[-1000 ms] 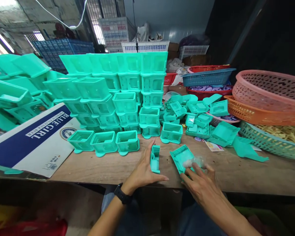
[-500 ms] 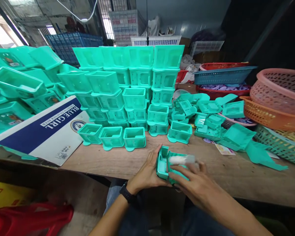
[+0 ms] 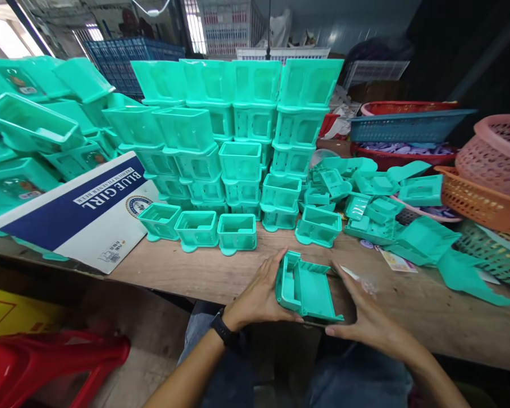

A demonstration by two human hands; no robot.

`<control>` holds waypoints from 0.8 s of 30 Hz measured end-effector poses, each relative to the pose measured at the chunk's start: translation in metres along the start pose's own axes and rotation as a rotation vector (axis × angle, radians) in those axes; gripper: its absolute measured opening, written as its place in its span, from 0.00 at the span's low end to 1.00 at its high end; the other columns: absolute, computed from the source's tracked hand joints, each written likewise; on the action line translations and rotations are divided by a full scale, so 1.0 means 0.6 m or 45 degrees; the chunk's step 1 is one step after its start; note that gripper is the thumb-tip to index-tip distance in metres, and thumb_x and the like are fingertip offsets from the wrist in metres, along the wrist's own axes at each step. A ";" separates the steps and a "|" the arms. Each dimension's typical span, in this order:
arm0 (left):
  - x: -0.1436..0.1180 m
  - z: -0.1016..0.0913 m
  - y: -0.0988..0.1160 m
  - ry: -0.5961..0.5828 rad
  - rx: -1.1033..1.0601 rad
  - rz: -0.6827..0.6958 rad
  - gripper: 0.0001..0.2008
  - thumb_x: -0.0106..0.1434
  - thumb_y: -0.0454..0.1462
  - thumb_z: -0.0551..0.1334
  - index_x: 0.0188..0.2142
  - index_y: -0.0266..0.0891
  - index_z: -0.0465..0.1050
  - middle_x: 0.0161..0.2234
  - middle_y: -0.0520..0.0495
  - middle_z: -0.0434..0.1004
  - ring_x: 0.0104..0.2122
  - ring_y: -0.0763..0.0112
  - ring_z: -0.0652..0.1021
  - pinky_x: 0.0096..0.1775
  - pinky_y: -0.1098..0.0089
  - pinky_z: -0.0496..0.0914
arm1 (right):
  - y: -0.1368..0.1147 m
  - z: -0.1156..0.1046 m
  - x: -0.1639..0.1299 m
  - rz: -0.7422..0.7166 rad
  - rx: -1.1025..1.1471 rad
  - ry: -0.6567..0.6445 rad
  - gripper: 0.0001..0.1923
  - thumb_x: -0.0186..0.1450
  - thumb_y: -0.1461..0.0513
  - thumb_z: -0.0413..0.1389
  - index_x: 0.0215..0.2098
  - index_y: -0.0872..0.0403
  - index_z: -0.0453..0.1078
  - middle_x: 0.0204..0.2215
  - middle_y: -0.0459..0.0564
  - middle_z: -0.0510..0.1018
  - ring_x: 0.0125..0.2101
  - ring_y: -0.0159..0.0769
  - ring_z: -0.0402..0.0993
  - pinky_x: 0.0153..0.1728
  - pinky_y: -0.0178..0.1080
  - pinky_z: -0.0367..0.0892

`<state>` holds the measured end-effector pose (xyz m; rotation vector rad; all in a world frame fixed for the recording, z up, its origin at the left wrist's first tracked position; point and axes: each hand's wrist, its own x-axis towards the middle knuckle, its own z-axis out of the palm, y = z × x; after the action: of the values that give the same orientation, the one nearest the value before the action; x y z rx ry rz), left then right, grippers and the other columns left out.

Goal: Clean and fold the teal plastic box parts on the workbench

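Observation:
A teal plastic box part (image 3: 317, 292) with a flat panel and a raised side rests at the table's front edge. My left hand (image 3: 259, 294) grips its left side, thumb along the front and fingers behind. Around its right end, my right hand (image 3: 372, 317) is spread with thumb and fingers apart, and it holds nothing. The thumb is close to the part's lower right corner; whether it touches I cannot tell. Just past my right fingers lies a small clear and white piece (image 3: 365, 282), partly hidden. Several teal boxes (image 3: 238, 231) stand in a row behind my hands.
Stacked teal boxes (image 3: 242, 122) rise at the back, with more piled on the left behind a Blue Girl carton (image 3: 97, 221). Loose teal parts (image 3: 374, 212) lie heaped at right beside plastic baskets (image 3: 484, 195). A red stool (image 3: 85, 362) stands below left.
My right hand has put the blurred white and clear piece down on the table at right. It has opened and moved to the part's right end; my left hand keeps its hold.

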<state>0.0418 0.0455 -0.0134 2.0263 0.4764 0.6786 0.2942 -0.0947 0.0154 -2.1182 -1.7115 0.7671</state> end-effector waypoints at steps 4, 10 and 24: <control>-0.003 0.001 -0.001 0.015 -0.013 0.007 0.69 0.45 0.55 0.79 0.73 0.44 0.34 0.72 0.30 0.49 0.71 0.44 0.55 0.70 0.39 0.56 | -0.001 0.002 0.009 -0.171 -0.078 0.140 0.55 0.56 0.43 0.65 0.72 0.41 0.39 0.73 0.58 0.51 0.70 0.61 0.49 0.65 0.77 0.48; -0.026 -0.017 0.005 0.040 0.057 -0.049 0.73 0.43 0.55 0.79 0.73 0.49 0.29 0.74 0.32 0.43 0.73 0.41 0.51 0.70 0.37 0.55 | -0.067 -0.047 -0.008 -0.402 -0.044 0.269 0.48 0.62 0.44 0.63 0.72 0.34 0.42 0.69 0.54 0.59 0.67 0.55 0.59 0.61 0.66 0.66; -0.051 -0.047 0.015 0.022 0.011 -0.077 0.61 0.44 0.54 0.79 0.69 0.42 0.48 0.68 0.32 0.58 0.68 0.41 0.61 0.69 0.40 0.59 | -0.117 0.034 0.016 -0.434 0.150 0.045 0.67 0.55 0.54 0.71 0.74 0.38 0.25 0.74 0.58 0.44 0.71 0.56 0.48 0.66 0.62 0.61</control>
<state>0.0009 0.0421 -0.0019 2.0071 0.5494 0.6583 0.2274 -0.0704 0.0356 -1.6908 -1.8895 0.7048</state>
